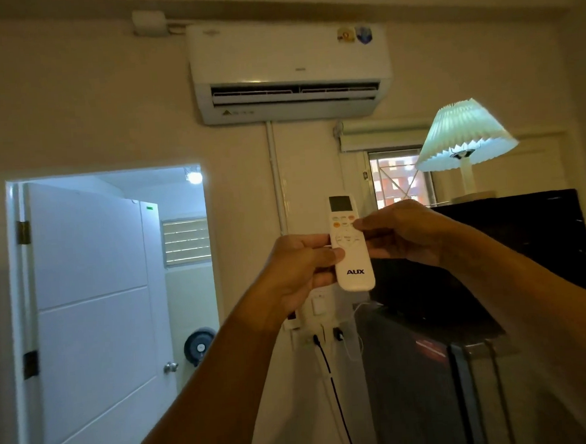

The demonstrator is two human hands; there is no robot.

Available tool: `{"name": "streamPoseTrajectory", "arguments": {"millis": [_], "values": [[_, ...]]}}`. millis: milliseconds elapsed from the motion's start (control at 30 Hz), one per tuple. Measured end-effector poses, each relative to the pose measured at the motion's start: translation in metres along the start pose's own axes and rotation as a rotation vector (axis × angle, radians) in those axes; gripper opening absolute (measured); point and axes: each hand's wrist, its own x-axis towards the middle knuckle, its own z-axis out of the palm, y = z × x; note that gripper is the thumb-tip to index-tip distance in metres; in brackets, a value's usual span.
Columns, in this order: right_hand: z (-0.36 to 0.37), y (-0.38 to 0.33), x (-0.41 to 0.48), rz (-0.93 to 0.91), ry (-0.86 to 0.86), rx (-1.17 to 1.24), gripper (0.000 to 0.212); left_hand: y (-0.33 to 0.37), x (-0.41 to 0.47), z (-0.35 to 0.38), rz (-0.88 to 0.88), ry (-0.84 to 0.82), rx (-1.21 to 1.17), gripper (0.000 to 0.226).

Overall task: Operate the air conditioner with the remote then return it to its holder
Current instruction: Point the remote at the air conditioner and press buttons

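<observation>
AUX remote [351,245] | left hand [298,273] gripping it, right hand [405,232] pressing button | air conditioner [291,71] at 12 o'clock, louvre open | holder return pending (holder unseen)

One air conditioner [291,69], one remote [349,242], two hands [298,273] [405,230], one lamp [465,139], one door [94,313].

The left hand [301,269] hides the remote's [349,245] left edge; the right hand [402,232] covers 1 button. Button labels are too small to read. Both forearms run off the bottom edge.
</observation>
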Motion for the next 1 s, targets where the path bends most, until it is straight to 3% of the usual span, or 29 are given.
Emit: {"name": "streamPoseTrajectory", "arguments": {"millis": [467, 733, 1000], "values": [[-0.005, -0.043, -0.007, -0.045, 0.142, -0.034, 0.024, 0.034, 0.012, 0.010, 0.073, -0.095, -0.060, 0.036], [-0.006, -0.043, -0.009, -0.039, 0.136, 0.010, 0.029, 0.031, 0.015, 0.010, 0.080, -0.111, -0.084, 0.038], [-0.006, -0.040, -0.008, -0.033, 0.129, -0.010, 0.018, 0.030, 0.013, 0.009, 0.072, -0.102, -0.072, 0.037]]}}
